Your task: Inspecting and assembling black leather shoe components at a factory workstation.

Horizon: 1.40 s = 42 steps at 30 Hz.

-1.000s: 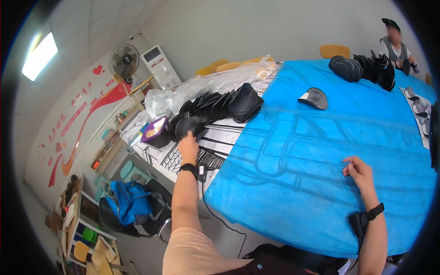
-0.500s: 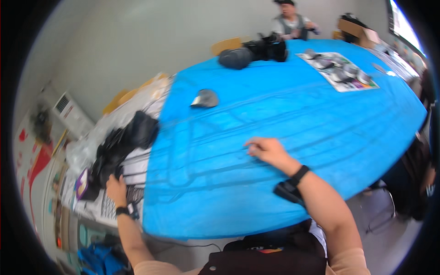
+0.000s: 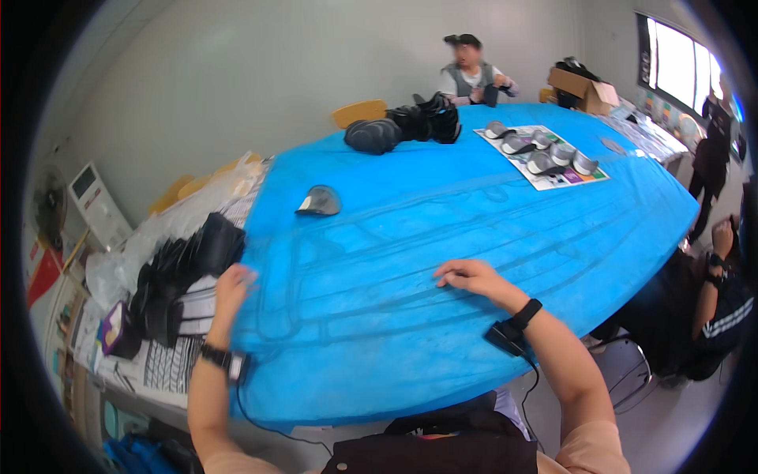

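My left hand is raised at the left edge of the blue-covered table, beside a row of stacked black caps. Motion smears its fingers, and I make out no object in it. Over the middle of the blue cover is my right hand, its fingers loosely bent and apart, holding nothing. A single grey cap with a pale brim lies ahead of my left hand. Both wrists wear black bands with small cabled devices.
Across the table sits a person holding something dark, near more black caps. Several grey caps rest on a printed sheet. An open cardboard box stands at the far right. Another person is at the right edge.
My left hand has come away from the black caps, moving up and right toward the blue cover. The right hand stays over the table. The view has shifted and grown sharper.
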Available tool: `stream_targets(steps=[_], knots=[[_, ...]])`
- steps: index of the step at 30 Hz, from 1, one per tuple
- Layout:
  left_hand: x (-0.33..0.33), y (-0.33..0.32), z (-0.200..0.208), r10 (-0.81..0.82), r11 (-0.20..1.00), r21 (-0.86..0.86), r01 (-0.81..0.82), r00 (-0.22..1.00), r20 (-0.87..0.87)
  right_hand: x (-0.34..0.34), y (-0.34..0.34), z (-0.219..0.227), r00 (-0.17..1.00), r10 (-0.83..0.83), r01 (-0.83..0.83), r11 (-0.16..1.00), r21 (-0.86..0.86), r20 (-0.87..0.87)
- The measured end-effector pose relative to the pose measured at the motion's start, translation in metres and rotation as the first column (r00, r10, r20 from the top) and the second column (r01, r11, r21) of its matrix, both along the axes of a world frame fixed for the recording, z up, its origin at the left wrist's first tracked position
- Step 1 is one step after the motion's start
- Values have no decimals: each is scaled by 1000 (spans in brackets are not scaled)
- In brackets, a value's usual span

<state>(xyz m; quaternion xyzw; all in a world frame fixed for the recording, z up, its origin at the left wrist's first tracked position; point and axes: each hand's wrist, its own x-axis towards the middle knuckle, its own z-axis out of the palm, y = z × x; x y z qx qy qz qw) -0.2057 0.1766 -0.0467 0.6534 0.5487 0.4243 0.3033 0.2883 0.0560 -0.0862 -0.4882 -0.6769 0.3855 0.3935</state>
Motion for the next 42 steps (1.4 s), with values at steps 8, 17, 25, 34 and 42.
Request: stream_targets(steps=[8,17,25,34,42], knots=[[134,100,4,-96,947,-256,196,929,357,5,-2,5,979,-86,67,992,-108,-183],[165,183,-35,141,951,-302,62,783,606,1,3,3,978,-105,86,990,-112,-179],[180,165,-33,143,986,-163,-47,748,648,2,6,1,970,-142,113,982,-148,-200],[220,30,16,-348,823,-161,545,707,616,8,3,2,951,-123,108,992,-69,-284],[245,-70,2,-525,681,-264,683,707,474,8,2,-5,927,-12,-13,998,-65,-376]])
